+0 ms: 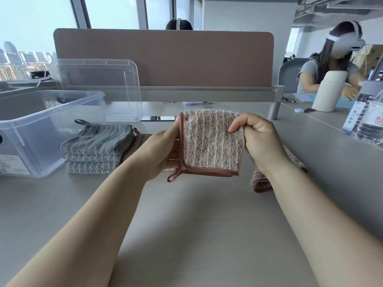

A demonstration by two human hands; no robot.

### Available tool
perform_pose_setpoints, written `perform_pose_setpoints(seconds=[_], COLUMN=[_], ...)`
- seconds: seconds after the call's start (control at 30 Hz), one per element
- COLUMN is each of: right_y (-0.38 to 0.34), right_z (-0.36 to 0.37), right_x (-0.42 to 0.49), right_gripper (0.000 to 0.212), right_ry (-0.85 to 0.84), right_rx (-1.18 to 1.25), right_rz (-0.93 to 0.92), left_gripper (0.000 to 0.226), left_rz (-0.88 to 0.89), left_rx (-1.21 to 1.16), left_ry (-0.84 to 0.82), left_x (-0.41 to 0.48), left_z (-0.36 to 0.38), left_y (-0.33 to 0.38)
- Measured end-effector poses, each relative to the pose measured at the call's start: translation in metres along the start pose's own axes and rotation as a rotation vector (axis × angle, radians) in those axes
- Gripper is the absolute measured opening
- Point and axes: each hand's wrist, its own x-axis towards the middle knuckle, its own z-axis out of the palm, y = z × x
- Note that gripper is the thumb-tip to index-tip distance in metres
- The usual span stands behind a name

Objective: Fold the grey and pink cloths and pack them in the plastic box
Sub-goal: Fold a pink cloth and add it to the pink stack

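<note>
Head view: folded pink cloth point(209, 141) held up, right of plastic box point(41, 137).
Left hand point(163, 150): pinched its trimmed edge.
Right hand point(257, 139): pinched its corner.

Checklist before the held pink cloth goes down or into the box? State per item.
1. Folded pink cloth gripped by left hand, pinched by right hand: ok.
2. Its trimmed edges line up: ok.
3. Plastic box open, lid leaning on the divider: ok.
4. Room inside box: cannot tell, the walls blur the inside.
5. Grey cloth stack packed: not ok, it sits beside the box.
6. Second pink cloth folded: not ok, it lies loose on the desk.
</note>
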Motion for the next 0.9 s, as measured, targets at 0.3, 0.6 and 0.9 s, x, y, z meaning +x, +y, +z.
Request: perform_pose_setpoints(seconds=[0.3, 0.6, 0.9], right_y=[-0.001, -0.005, 0.0], right_z=[0.004, 0.015, 0.03], right_x=[-0.002, -0.005, -0.01], right_gripper=[0.052, 0.087, 0.025], right_ry=[0.037, -0.182, 0.125], right_rx=[-0.001, 0.058, -0.216], right_rz=[-0.02, 0.359, 0.06], left_gripper=[0.025, 0.014, 0.022], left_rz=[0.13, 0.321, 0.496], left_rx=[-0.074, -0.055, 0.354], left_ry=[-0.037, 0.069, 0.422], left_x=[0.002, 0.009, 0.014], left_z=[0.008, 0.009, 0.011], left_y=[-0.002, -0.011, -0.014])
